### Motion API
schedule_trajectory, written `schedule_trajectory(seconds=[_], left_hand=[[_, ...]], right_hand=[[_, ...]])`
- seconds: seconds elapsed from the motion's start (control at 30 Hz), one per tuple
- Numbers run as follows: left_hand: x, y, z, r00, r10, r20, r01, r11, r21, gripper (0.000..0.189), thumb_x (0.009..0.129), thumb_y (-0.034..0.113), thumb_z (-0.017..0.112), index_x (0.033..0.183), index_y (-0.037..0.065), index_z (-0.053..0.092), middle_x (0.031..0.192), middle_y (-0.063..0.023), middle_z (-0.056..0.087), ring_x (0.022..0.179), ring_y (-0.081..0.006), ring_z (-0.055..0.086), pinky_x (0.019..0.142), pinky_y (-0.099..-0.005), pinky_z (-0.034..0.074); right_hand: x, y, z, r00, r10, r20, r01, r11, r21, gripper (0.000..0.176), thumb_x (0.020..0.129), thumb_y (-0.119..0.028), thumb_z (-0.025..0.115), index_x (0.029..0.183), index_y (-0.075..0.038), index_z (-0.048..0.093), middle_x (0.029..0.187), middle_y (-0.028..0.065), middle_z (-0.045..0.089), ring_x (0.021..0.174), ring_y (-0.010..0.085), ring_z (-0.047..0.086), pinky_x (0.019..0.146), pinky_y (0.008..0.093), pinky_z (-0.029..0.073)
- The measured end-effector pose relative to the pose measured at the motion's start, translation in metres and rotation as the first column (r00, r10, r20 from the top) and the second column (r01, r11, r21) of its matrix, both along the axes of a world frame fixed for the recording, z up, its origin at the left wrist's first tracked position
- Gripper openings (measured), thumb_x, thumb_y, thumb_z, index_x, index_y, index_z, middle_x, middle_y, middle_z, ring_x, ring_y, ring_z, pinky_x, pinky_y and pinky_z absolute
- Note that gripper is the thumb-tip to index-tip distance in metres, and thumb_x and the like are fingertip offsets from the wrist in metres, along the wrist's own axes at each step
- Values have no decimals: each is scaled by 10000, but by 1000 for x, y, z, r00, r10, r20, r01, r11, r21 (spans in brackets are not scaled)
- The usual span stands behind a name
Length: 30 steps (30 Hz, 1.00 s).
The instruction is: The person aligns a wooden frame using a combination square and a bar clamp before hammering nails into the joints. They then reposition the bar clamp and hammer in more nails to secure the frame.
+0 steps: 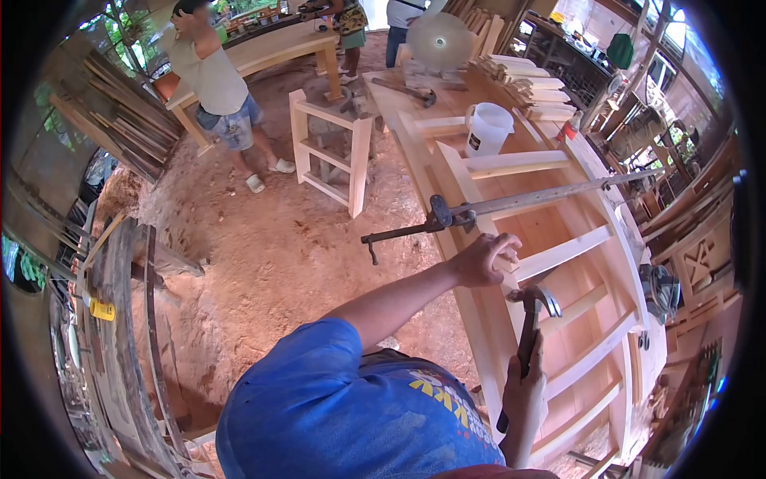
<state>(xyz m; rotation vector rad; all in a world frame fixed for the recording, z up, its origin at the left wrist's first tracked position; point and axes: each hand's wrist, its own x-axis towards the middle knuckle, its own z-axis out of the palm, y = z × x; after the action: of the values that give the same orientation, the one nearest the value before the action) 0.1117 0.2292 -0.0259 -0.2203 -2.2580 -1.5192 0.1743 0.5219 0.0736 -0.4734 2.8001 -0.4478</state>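
A: Tool first. We see a dark-handled steel claw hammer [530, 331] low and right of centre, head up, handle running down toward the bottom edge.
B: Agreed. The right hand [523, 395] is wrapped round the lower half of the handle, fingers closed tight on it. The head hangs just over the pale wooden ladder-like frame [558, 254]; we can't tell if it touches.
A: Left hand [481, 259]?
B: The arm reaches out from a blue sleeve and the fingers curl over the frame's near side rail, gripping pale wood at the edge (the thumb is hidden from us).
A: The frame lies flat on the long pale wooden workbench [391, 100], with rungs crossing it.
B: Next out, a long grey metal bar clamp [511, 203] lies slantwise across the frame just beyond the left hand. Its handle end sticks out past the bench edge.
A: Further up the bench we mark a white plastic jug with a handle [487, 128]. Past it are a stack of short pale wooden slats [531, 84], a second hammer [408, 92] and a round pale disc [439, 40].
B: Off the bench, a small pale wooden stool frame [331, 152] stands on the reddish dirt floor [263, 239].
A: Another person in a pale top and denim shorts [215, 88] stands well apart, top left, by a second wooden table [279, 48].
B: Dark planks [120, 120] lean at the left edge.
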Motion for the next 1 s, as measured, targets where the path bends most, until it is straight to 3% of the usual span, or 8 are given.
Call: schedule_trajectory(seconds=[0.2, 0.33, 0.43, 0.57, 0.7, 0.83, 0.9, 1.0], left_hand=[[-8, -3, 1, 977, 168, -132, -163, 985, 51, 364, 854, 59, 697, 1205, -4, 625, 1093, -165, 754, 1086, -257, 734, 817, -377, 600], [10, -14, 60, 960, 264, -91, -268, 962, -41, 74, 934, 91, 717, 979, 33, 719, 914, -134, 759, 920, -269, 766, 774, -406, 595], [6, -28, 79, 865, 459, -204, -487, 865, -119, 38, 943, 88, 711, 952, 53, 722, 866, -124, 755, 832, -302, 764, 749, -416, 592], [1, -51, 88, 780, 598, -185, -626, 750, -212, 99, 945, 152, 733, 940, 61, 694, 877, -122, 755, 838, -327, 751, 737, -440, 582], [-6, -62, 74, 743, 669, 9, -606, 679, -415, 286, 939, 330, 765, 921, 60, 670, 936, -133, 747, 869, -336, 739, 756, -471, 577], [-12, -60, 64, 731, 666, 147, -492, 664, -563, 541, 921, 505, 730, 1225, 63, 668, 1194, -203, 713, 1141, -375, 689, 958, -492, 552], [-15, -61, 72, 747, 548, 377, -281, 774, -568, 649, 921, 549, 702, 1355, 74, 622, 1284, -198, 694, 1233, -391, 647, 1037, -499, 517], [-16, -59, 64, 744, 581, 331, -176, 648, -741, 638, 908, 518, 742, 1361, 90, 605, 1294, -165, 701, 1233, -374, 654, 1048, -500, 527]], right_hand=[[-1, 0, -2, 1000, 12, 0, -12, 999, -39, 669, 1032, -339, 553, 1646, -217, 316, 1137, 238, 749, 1004, 456, 727, 789, 563, 552], [-2, 1, -10, 999, 27, -35, -30, 995, -96, 669, 1030, -341, 558, 1645, -217, 324, 1123, 234, 754, 998, 453, 729, 783, 564, 551], [-3, 2, -6, 999, 27, -28, -29, 998, -60, 673, 1026, -345, 563, 1644, -222, 328, 1112, 229, 756, 997, 445, 732, 778, 567, 551], [-4, -2, 3, 999, -6, 43, 7, 1000, -26, 684, 1018, -350, 571, 1646, -234, 327, 1111, 222, 755, 1007, 438, 730, 776, 572, 552], [-6, -3, 5, 998, -4, 61, 5, 1000, -8, 712, 1005, -349, 586, 1654, -253, 307, 1133, 219, 749, 1021, 437, 725, 797, 569, 552], [-13, 8, -13, 998, 65, -10, -66, 996, -52, 738, 993, -344, 601, 1657, -264, 291, 1189, 205, 738, 1043, 424, 722, 848, 544, 553], [-11, 1, 0, 995, -15, 98, 15, 1000, -1, 754, 984, -340, 609, 1659, -267, 281, 1220, 190, 732, 1056, 415, 721, 877, 527, 553], [-13, -7, 16, 964, -56, 258, 94, 986, -138, 753, 995, -279, 626, 1664, -235, 284, 1134, 185, 744, 986, 356, 745, 836, 460, 570]])
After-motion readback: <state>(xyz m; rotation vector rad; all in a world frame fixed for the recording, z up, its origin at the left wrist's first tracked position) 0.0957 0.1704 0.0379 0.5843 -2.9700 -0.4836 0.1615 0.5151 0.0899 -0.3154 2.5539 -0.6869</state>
